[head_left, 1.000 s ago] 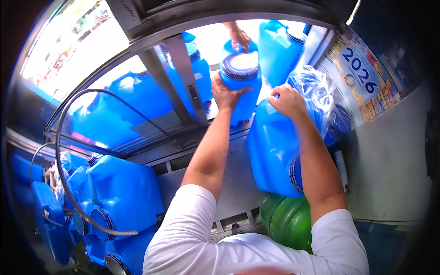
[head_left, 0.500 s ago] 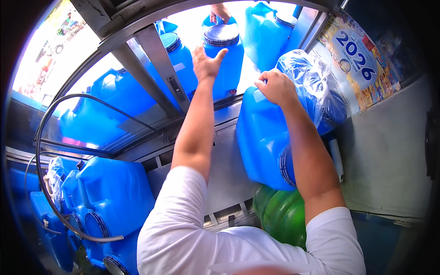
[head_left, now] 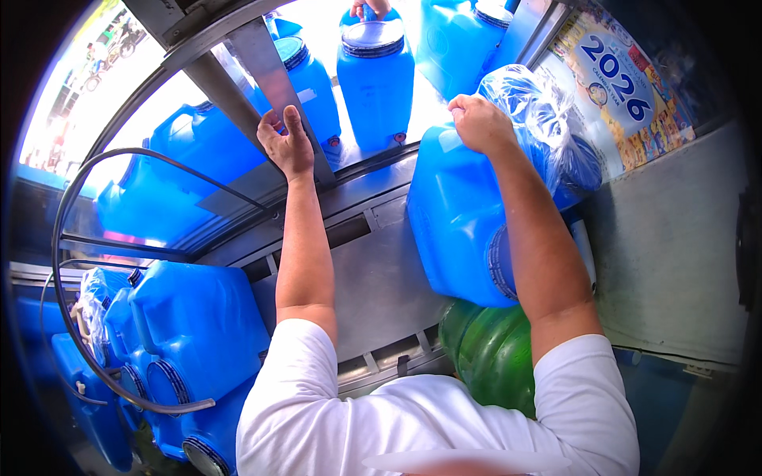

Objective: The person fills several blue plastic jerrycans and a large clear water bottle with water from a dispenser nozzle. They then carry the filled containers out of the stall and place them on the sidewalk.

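Observation:
My right hand (head_left: 482,124) is closed on the top end of a large blue plastic water container (head_left: 452,210), which lies tilted, its dark-rimmed round cap partly behind my forearm. In front of the metal window post (head_left: 274,75) I hold up my left hand (head_left: 287,144), fingers apart, with nothing in it. Beyond the opening stands an upright blue container (head_left: 375,99) with a wide round lid. Another person's hand (head_left: 370,9) grips it at the top.
More blue containers (head_left: 194,317) are stacked at the left, below a curved hose (head_left: 71,186). A green ribbed bottle (head_left: 492,357) lies under my right arm. Clear plastic wrapping (head_left: 540,103) bulges beside my right hand. A calendar poster (head_left: 615,87) hangs at the right.
My left hand has moved left and down, away from the lidded container, to the metal post. My right hand remains on the tilted container. The other person still grips the upright one.

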Tool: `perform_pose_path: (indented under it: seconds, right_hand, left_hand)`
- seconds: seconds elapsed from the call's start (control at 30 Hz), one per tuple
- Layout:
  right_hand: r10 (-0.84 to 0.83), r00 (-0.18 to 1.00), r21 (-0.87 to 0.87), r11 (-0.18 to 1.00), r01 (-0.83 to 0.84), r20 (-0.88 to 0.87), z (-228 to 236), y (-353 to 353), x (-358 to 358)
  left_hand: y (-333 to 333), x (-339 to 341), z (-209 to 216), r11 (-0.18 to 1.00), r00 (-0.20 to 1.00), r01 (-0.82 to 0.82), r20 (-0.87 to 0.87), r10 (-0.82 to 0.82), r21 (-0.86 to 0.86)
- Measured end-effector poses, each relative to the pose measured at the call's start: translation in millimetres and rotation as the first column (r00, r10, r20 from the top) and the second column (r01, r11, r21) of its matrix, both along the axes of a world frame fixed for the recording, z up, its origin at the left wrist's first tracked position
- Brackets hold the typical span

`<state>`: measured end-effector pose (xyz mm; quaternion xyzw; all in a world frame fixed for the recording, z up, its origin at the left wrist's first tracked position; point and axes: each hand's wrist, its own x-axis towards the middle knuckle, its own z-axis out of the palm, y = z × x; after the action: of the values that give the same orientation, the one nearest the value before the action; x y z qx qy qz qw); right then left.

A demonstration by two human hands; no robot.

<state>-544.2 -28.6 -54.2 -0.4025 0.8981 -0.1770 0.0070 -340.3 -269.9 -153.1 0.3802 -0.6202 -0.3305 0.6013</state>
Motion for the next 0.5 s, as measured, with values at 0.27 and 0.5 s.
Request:
perform_pose_path:
  seconds: [0.27,0.5]
  right_hand:
    - [0.024,0.999,-0.002,1.0,-0.024,0.026,-3.5,-2.1,-4.2]
    - [-0.02,0.998,0.034,0.999,0.018,0.067,2.2,-0.9,-2.4]
  left_hand:
    - [6.9,5.1,3.6,1.0,1.0,0.01,0.009,-0.01,-0.011]
    - [25.6,-11.6,8.1,0.981,0.98,0.193,0.045,-0.192,-0.031]
